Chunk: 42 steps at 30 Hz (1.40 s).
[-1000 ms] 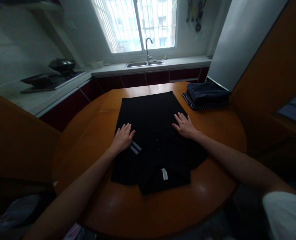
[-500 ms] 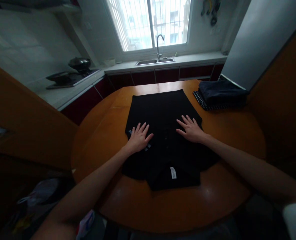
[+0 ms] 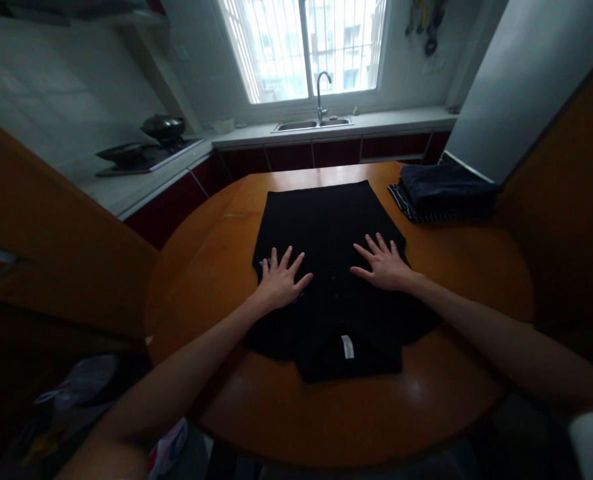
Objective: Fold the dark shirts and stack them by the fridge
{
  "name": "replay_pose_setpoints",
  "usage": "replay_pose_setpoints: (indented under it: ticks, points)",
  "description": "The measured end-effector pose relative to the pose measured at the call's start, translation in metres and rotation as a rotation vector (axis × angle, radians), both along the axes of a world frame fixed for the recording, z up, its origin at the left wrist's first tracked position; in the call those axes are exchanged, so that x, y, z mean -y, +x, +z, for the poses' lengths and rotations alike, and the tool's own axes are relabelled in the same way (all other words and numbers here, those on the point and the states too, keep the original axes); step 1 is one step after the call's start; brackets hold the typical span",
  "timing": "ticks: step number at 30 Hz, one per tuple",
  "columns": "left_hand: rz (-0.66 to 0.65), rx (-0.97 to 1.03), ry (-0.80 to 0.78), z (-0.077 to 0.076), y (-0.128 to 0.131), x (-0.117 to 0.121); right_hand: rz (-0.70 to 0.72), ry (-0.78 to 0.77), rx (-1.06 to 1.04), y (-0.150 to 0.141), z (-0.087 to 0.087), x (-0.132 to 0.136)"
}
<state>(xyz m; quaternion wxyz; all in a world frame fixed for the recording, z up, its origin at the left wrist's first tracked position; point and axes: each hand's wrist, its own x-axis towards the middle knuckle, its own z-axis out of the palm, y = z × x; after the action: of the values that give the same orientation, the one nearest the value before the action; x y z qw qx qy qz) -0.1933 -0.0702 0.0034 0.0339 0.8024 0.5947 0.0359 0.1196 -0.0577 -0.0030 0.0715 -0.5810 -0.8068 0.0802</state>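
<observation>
A black polo shirt (image 3: 321,220) lies spread flat, its collar and white neck label toward me and its hem toward the window. My left hand (image 3: 282,281) rests on the left part of the chest with fingers spread, partly covering a small pale print. On the other side of the button placket, my right hand (image 3: 383,265) lies on the cloth, fingers also apart. Neither hand grips the fabric. Under the shirt is a brown wooden table (image 3: 201,267) with rounded ends.
Folded dark clothes (image 3: 446,190) are stacked at the table's far right, beside a grey fridge (image 3: 521,87). Behind the table runs a counter with a sink (image 3: 312,124) below the window. A stove with a lidded pan (image 3: 163,127) stands at the left.
My left hand has slid slightly to the right with its fingers spread wider. My right hand stays in nearly the same place, its fingers a little more spread. The shirt lies as before.
</observation>
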Motion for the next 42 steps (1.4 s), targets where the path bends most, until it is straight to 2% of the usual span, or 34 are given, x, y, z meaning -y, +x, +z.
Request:
replay_pose_setpoints:
  ticks: [35,38,42]
  points:
    - [0.002,0.004,-0.016,-0.001,-0.002,-0.003,0.002,-0.01,0.001,0.001,-0.002,-0.003]
    - [0.045,0.0,0.003,0.0,-0.004,-0.007,-0.002,-0.012,0.008,0.001,-0.003,-0.005]
    - [0.167,-0.034,-0.016,0.003,-0.008,-0.013,-0.002,-0.027,0.033,0.001,-0.004,-0.006]
